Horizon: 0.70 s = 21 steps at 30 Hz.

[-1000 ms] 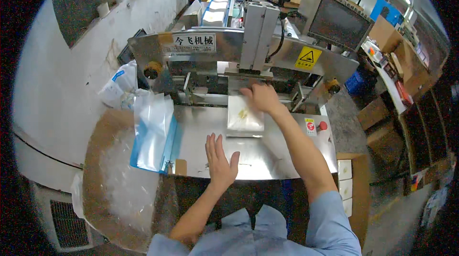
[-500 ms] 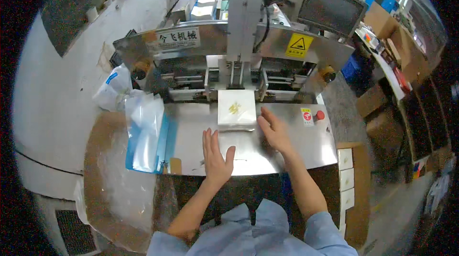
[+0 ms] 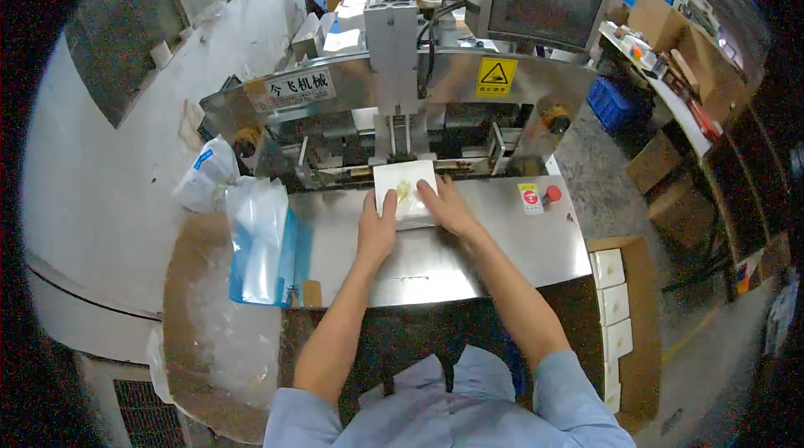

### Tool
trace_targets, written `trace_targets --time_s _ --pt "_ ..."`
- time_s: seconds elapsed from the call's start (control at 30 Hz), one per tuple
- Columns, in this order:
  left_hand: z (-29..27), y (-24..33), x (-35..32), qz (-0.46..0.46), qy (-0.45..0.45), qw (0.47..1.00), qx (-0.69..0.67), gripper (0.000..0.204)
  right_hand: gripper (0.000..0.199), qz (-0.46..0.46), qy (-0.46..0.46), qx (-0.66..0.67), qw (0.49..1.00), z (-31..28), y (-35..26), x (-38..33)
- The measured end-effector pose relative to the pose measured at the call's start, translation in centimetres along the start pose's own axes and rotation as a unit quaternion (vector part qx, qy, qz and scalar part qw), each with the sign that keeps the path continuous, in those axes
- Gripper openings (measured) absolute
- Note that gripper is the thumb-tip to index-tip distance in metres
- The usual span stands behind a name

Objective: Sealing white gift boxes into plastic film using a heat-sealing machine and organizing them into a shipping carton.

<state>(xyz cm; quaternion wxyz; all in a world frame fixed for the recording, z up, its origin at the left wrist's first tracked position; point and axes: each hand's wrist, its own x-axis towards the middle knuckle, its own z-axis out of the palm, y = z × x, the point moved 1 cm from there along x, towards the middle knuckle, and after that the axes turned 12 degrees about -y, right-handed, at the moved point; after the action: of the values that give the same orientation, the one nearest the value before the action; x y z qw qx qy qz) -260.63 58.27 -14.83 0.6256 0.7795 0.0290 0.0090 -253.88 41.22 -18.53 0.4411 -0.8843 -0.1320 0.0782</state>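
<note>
While a person in a light blue shirt leans over a shiny metal counter, both hands have closed in on a square white pack with a yellow-green mark on top. Half a second ago the hands stood open on either side of it; now the left hand holds its left side and the right hand its right side, each thumb laid over the top. The grip is narrow on both sides, with the pack held between. The pack is at the back of the counter, just in front of the machine; whether it is lifted off the metal cannot be told. The machine's upright brackets, close beside the pack in the previous view, now stand well apart. This suggests the pack is free of the machine and under the person's control. To the left, clear plastic bags lie in a blue holder; at lower right, a cardboard box contains more white packs.
</note>
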Motion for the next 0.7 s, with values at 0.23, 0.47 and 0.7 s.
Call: trace_targets --time_s 0.23,0.47,0.7 --pt "-0.9 -0.7 -3.9 -0.046 -0.022 0.973 -0.225 0.033 0.087 0.025 -0.082 0.325 0.942 -5.1 -3.7 -8.5" --pt "1.1 -2.7 4.4 0.189 -0.151 0.905 0.349 0.039 0.096 0.062 -0.038 0.330 0.941 -7.9 1.1 -16.6" --pt "6.4 1.0 12.6 -0.019 -0.382 0.798 0.465 0.040 0.094 0.103 0.211 0.132 0.963 -20.5 5.9 -35.0"
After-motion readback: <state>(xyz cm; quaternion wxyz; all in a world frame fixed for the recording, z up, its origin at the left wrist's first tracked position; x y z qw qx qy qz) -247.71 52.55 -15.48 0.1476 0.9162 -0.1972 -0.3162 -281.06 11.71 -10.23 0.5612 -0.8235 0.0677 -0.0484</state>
